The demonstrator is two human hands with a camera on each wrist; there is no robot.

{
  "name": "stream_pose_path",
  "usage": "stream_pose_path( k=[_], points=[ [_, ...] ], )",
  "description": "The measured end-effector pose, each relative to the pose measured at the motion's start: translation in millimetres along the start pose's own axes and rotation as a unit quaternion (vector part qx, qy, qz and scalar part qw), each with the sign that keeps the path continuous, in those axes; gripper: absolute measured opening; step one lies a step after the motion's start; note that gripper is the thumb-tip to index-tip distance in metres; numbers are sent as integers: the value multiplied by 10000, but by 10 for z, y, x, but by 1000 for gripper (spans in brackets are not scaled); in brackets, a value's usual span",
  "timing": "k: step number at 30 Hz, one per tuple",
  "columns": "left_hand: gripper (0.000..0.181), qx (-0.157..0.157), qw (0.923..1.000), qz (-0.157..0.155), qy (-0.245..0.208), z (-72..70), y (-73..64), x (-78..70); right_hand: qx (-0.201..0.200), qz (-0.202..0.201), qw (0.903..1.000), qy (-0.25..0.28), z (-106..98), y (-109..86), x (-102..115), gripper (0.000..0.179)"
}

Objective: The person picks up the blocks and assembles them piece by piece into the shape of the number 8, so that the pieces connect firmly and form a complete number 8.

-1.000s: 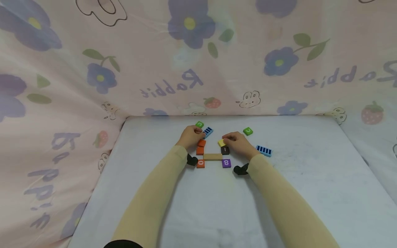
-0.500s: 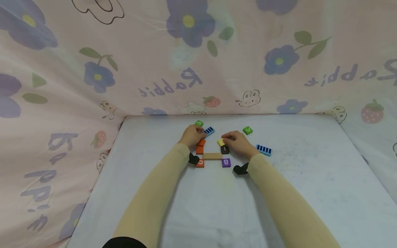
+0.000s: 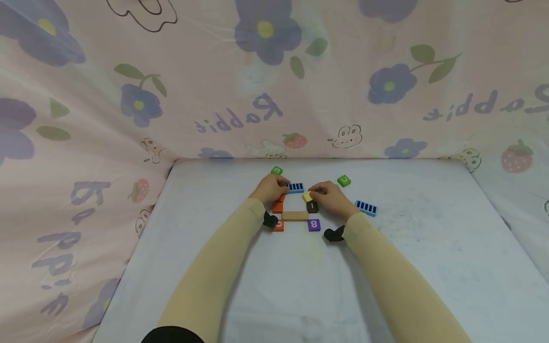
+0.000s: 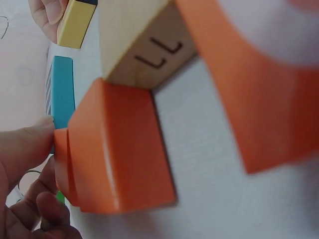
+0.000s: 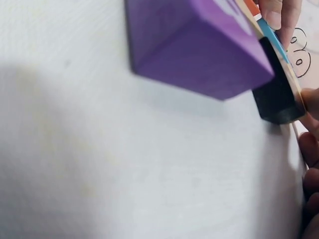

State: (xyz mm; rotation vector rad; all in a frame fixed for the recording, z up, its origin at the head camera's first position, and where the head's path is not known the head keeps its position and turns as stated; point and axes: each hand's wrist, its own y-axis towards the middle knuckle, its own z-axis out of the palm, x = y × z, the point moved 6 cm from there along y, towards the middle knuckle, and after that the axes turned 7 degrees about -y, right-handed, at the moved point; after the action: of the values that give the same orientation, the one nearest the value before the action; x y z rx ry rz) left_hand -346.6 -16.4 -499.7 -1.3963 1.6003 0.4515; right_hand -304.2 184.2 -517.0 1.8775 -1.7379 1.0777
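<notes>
Between hands (image 3: pixel 269 189) (image 3: pixel 331 197), blue block (image 3: pixel 296 188) ends near yellow block (image 3: pixel 306 196).

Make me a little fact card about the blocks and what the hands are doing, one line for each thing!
Left hand: pinches the end of a blue block
Right hand: holds a yellow block
Behind yellow, toward the person: black block
Wooden block: lies crossways
Purple block: shows an 8
Orange blocks: three, on the left
Other blue block: off to the right
Green blocks: two, at the back
</notes>
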Motion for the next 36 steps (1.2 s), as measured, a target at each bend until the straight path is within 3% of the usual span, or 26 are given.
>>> stream_pose_path(
  k=[7, 17, 36],
  points=[
    [26, -9, 9999, -17, 152, -8, -58, -30, 20, 172, 9998, 120, 9, -7, -11, 25],
    [29, 5, 9981, 277, 542, 13, -85, -76, 56, 156, 9998, 99, 1, -2, -21, 26],
    [29, 71, 9952, 430, 879, 35, -95, -91, -28, 106, 9999, 3, -26, -50, 40, 27]
  ],
)
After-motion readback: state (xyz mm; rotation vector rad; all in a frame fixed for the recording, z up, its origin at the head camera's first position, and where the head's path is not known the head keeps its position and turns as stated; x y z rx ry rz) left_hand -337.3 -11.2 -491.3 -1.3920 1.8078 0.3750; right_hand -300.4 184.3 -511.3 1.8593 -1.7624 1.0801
